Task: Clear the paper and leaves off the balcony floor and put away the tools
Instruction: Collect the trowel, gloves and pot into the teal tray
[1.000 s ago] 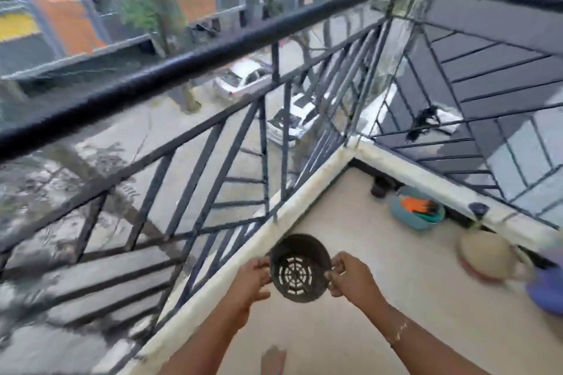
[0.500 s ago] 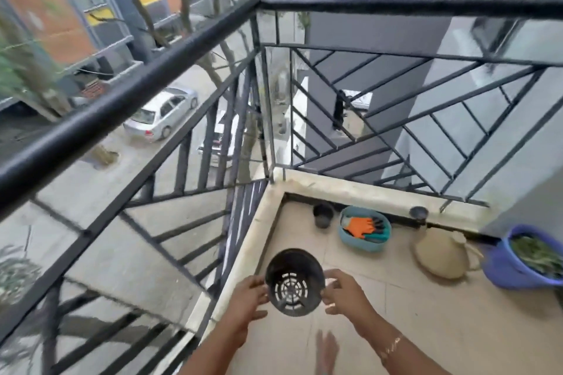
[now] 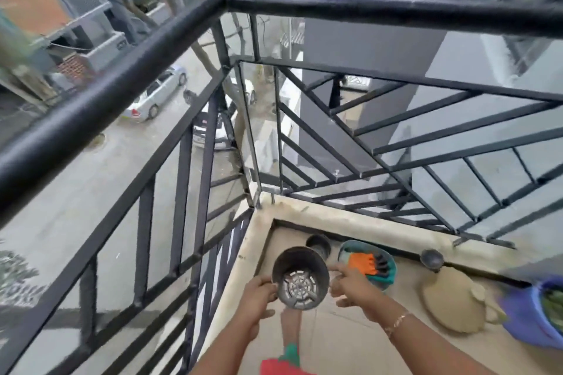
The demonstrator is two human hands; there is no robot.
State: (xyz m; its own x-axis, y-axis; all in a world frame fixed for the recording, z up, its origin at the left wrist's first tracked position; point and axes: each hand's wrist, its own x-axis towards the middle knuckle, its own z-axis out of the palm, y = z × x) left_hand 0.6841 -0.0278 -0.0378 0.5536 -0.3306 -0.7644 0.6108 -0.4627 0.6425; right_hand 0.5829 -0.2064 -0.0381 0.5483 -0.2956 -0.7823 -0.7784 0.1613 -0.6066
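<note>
Step in hand, as I judged it: putting away the tools, not sweeping. The black pot (image 3: 300,278) was held clear of the balcony floor (image 3: 350,344), its mouth turned to the camera so the slotted base showed inside. The left hand (image 3: 259,298) gripped the pot's left rim, fingers curled round it. The right hand (image 3: 353,289) lay at the pot's right side, fingers loosely spread and index tip at the wall; I could not confirm contact from this view. In the corner under the railing (image 3: 365,7) stood a smaller dark pot (image 3: 318,243), just beside it a teal basin (image 3: 384,281) holding orange gloves (image 3: 364,263), then a tan vessel (image 3: 451,301), then a purple bucket (image 3: 524,323) with green leaves (image 3: 553,304) in it. No loose paper seen on the visible floor. Next move, my estimate: lower the pot forward into the corner beside or onto the smaller one, which calls for a firm two-sided hold and keeping clear of the basin rim.
</note>
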